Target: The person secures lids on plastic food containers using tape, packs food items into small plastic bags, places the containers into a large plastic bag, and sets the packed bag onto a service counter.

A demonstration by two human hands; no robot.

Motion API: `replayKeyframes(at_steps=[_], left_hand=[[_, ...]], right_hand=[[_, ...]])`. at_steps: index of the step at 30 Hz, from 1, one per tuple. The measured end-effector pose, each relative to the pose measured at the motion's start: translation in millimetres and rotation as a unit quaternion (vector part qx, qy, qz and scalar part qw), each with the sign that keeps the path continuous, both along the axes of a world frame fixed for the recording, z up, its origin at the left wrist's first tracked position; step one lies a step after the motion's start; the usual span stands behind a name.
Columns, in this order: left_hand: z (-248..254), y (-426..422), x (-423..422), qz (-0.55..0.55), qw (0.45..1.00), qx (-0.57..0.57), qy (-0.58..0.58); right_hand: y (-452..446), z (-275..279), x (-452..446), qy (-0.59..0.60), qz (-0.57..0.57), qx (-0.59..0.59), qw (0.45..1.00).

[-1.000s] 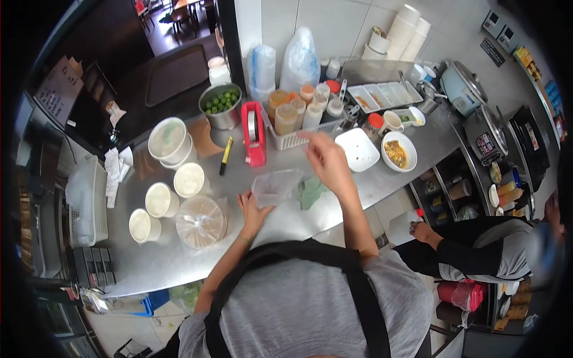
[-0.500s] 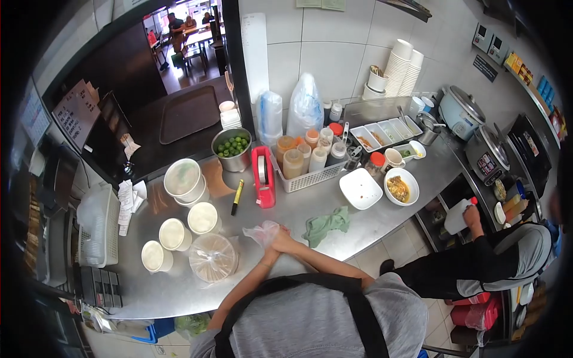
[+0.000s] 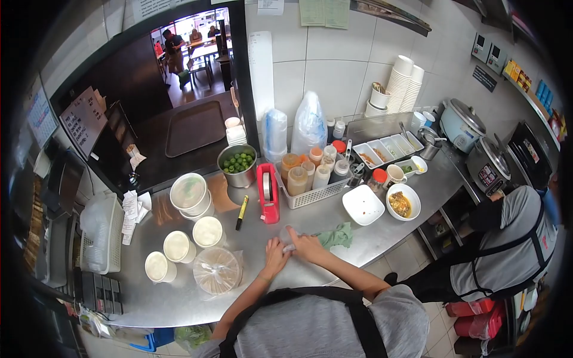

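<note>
My left hand (image 3: 276, 256) and my right hand (image 3: 306, 246) meet over the steel counter, both closed on a small clear plastic bag (image 3: 287, 240), largely covered by the fingers. Just right of my right hand lies a crumpled green cloth (image 3: 336, 236). Beyond the hands stands a red tape dispenser (image 3: 268, 200), with a yellow marker (image 3: 242, 213) to its left. A round container wrapped in clear plastic (image 3: 217, 271) sits left of my left hand.
Lidded white tubs (image 3: 179, 246) stand at the left. Behind are a pot of green limes (image 3: 237, 164) and a basket of sauce bottles (image 3: 313, 197). A square white dish (image 3: 363, 204) and a bowl of food (image 3: 403, 201) are right; a co-worker (image 3: 501, 244) stands beyond.
The clear bag, spread open earlier, is now bunched between my hands. My right hand came down from above the counter to meet my left. The co-worker has turned and no longer shows the white jug.
</note>
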State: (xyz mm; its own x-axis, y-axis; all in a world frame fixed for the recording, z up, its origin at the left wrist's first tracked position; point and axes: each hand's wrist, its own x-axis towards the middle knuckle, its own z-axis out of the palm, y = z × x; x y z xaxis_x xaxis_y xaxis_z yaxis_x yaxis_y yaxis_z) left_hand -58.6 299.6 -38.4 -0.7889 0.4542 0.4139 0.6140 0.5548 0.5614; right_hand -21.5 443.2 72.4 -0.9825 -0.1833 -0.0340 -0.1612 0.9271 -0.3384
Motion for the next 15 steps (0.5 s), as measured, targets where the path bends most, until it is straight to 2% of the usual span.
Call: replayKeyframes(at_steps=[1, 3, 4, 6, 7, 8, 9, 11, 12, 13, 14, 15], left_hand=[[15, -1, 6, 0.001, 1.0, 0.002, 0.003], [48, -3, 18, 0.032, 0.991, -0.083, 0.099], [51, -4, 16, 0.032, 0.991, -0.082, 0.1], [55, -15, 17, -0.003, 0.985, -0.144, 0.096], [58, -22, 17, -0.003, 0.985, -0.146, 0.093], [69, -28, 16, -0.013, 0.992, -0.114, 0.044], [80, -35, 15, -0.023, 0.996, -0.083, -0.004], [103, -47, 15, -0.008, 0.999, -0.041, -0.005], [113, -48, 13, 0.009, 1.0, 0.003, -0.007], [119, -48, 9, 0.002, 1.0, -0.001, -0.005], [123, -48, 5, 0.031, 0.995, 0.099, 0.008], [132, -44, 2, 0.058, 0.978, 0.199, 0.019]], right_hand=[[2, -8, 1, 0.026, 0.001, 0.018, 0.999], [8, -21, -1, 0.056, 0.002, 0.038, 0.998], [10, -27, -2, 0.072, 0.024, 0.049, 0.996], [15, -28, 4, 0.084, 0.048, 0.057, 0.994], [22, -27, 7, 0.073, 0.094, 0.087, 0.989], [29, -22, 9, 0.063, 0.139, 0.116, 0.981], [36, -11, 12, 0.063, 0.138, 0.114, 0.982], [49, 15, 19, 0.083, 0.137, -0.012, 0.987], [48, 19, 21, 0.085, 0.132, -0.013, 0.987], [44, 22, 22, -0.05, 0.15, -0.26, 0.953], [39, 26, 24, -0.177, 0.156, -0.489, 0.84], [26, 29, 26, -0.172, 0.15, -0.492, 0.84]])
